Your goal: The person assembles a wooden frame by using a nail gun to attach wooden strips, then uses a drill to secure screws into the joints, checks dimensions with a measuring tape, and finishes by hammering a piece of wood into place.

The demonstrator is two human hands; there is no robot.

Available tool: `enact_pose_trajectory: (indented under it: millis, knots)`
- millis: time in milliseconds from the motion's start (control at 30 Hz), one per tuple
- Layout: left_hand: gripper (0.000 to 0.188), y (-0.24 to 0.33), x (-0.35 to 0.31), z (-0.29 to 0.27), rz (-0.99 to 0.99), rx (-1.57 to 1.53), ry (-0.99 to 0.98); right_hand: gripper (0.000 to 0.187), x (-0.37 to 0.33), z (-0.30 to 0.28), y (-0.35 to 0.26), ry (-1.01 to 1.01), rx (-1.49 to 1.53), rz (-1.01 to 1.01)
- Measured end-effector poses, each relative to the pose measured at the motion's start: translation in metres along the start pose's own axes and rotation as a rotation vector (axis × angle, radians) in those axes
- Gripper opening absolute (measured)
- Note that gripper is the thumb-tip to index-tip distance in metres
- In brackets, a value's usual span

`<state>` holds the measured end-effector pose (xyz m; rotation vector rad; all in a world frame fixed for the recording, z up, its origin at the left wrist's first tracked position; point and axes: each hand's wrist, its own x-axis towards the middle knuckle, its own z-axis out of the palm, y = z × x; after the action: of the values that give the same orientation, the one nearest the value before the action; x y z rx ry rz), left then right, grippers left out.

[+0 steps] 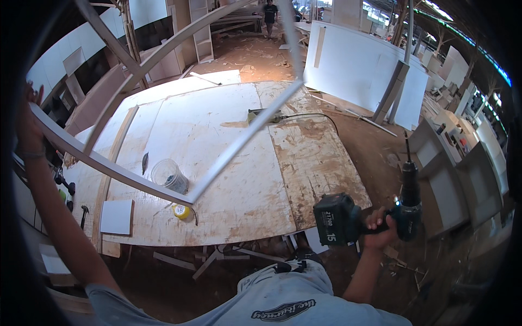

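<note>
The right hand (380, 231) has its fingers curled around the handle of a drill (409, 200), bit up, at near right. At the left edge, the left hand (30, 122) meets a pale frame (244, 143); I cannot tell whether its fingers close. The frame slants over a worn table (228, 179) holding a tub (169, 173) and tape measure (180, 211).

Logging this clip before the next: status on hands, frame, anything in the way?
Left hand at left end of pale frame, exact grip unclear. Right hand gripping cordless drill. Clear tub, yellow tape measure on worktable, near frame's closest corner.
</note>
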<state>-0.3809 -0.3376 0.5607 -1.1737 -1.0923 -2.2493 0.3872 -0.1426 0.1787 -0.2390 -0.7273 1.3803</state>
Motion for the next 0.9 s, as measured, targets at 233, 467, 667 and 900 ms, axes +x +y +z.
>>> enact_pose_trajectory:
  millis: [233, 467, 667, 900]
  knots:
    - [0.013, -0.057, -0.174, -0.013, -0.492, -0.199, 0.302, 0.063, -0.013, -0.005, -0.035, 0.05, -0.083, -0.183]
    - [0.016, -0.075, -0.345, -0.023, -0.847, -0.755, 0.29, 0.066, -0.029, -0.027, -0.055, 0.081, -0.112, -0.196]
    - [0.02, -0.077, -0.445, -0.055, -0.954, -0.848, 0.572, 0.05, -0.023, -0.012, -0.047, 0.05, -0.144, -0.158]
    - [0.017, -0.053, -0.5, -0.025, -1.067, -0.716, 0.844, 0.022, -0.008, -0.059, -0.092, -0.109, -0.124, -0.027]
